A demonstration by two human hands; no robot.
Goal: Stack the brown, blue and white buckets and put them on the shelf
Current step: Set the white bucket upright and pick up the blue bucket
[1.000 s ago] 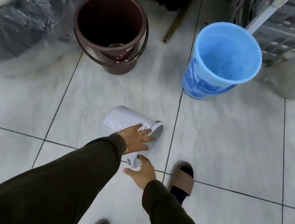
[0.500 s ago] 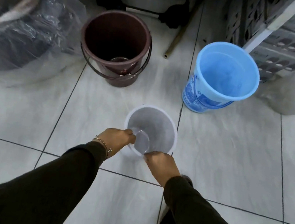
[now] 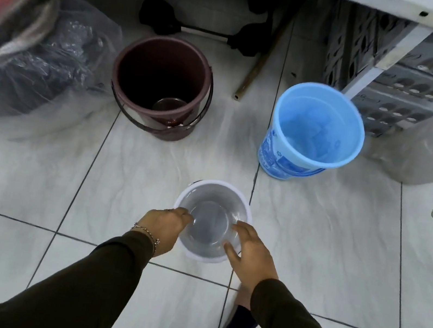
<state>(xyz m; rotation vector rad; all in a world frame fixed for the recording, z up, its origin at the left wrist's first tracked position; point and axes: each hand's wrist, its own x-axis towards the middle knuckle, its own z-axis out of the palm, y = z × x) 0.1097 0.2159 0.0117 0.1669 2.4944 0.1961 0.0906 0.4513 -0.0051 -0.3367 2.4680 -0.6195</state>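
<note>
**Both hands on the white bucket, nothing stacked yet**

Pinching the near rim of the white bucket (image 3: 211,220), my left hand (image 3: 163,226) is curled shut on it; my right hand (image 3: 251,251) rests spread against its side. It stands upright on the floor tiles (image 3: 323,253). Brown bucket (image 3: 161,86) and blue bucket (image 3: 316,132) stand apart beyond, unstacked. I judge stacking and shelving remain. Blue's printed label is unreadable.
</note>
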